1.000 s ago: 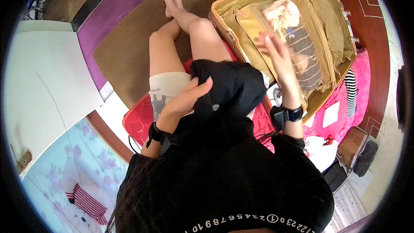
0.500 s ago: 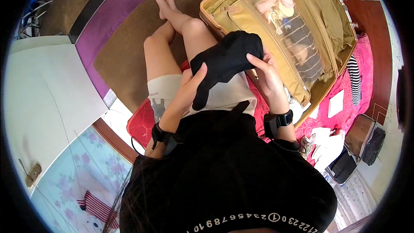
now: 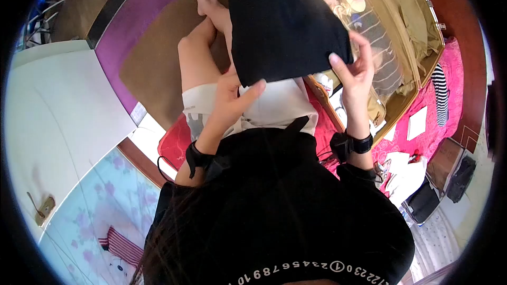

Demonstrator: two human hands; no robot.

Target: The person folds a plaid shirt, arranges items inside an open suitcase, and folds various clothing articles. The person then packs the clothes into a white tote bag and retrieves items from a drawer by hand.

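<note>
A black cloth garment (image 3: 288, 29) hangs spread out above my lap and in front of the open suitcase (image 3: 388, 132). Its exact kind is not clear. My left hand (image 3: 232, 100) is closed at the garment's near left corner, with the thumb along the edge. At the near right corner, my right hand (image 3: 356, 71) pinches the cloth between thumb and fingers. The suitcase is tan inside, and a mesh pocket (image 3: 377, 55) in it holds pink and pale items. The garment covers part of the suitcase and part of my legs.
A pink bedspread (image 3: 406, 142) lies under the suitcase. On it are a black-and-white striped cloth (image 3: 439, 95), a white card (image 3: 417, 123) and white cloth items (image 3: 406, 179). A white cabinet (image 3: 68, 100) stands at left, near a blue floral sheet (image 3: 95, 200).
The black garment has gone from a narrow bunch to a wide spread sheet, raised away from my body. My right hand has shifted right, and my left hand slightly left and nearer me.
</note>
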